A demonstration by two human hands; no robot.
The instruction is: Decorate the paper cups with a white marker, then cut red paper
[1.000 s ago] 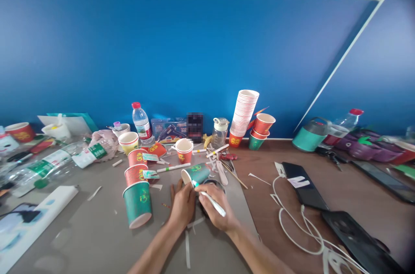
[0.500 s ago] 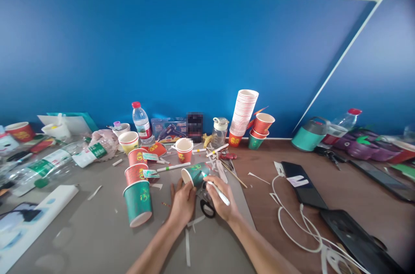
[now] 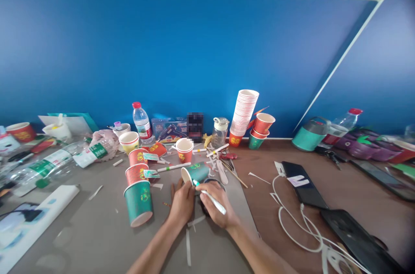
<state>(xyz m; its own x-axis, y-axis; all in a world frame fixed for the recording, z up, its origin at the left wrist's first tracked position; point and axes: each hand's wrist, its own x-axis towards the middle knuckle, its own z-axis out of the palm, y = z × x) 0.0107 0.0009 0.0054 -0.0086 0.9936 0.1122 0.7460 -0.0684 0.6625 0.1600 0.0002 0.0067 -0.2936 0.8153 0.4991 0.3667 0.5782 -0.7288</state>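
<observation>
A green paper cup (image 3: 200, 172) lies on its side on the grey desk mat, its white mouth turned to the left. My left hand (image 3: 182, 202) is closed on the cup's near rim and steadies it. In my right hand (image 3: 216, 205) is a white marker pen (image 3: 212, 200), whose teal tip is close to the cup's near side; I cannot tell whether it touches. Black-handled scissors lie partly hidden under my right hand. Left of my hands, a green cup (image 3: 138, 205) and two red cups (image 3: 137, 174) lie in a row.
A tall stack of white cups (image 3: 244, 114) stands at the back beside a lidded jar (image 3: 220, 132). One red cup (image 3: 184, 151) stands upright behind the work. Phones (image 3: 303, 185) and a white cable lie at right, plastic bottles (image 3: 48, 166) and a power strip (image 3: 39, 222) at left.
My right hand has moved the marker pen left and nearer to me, from the cup's upper side toward its near rim. My left hand and the cup have hardly moved.
</observation>
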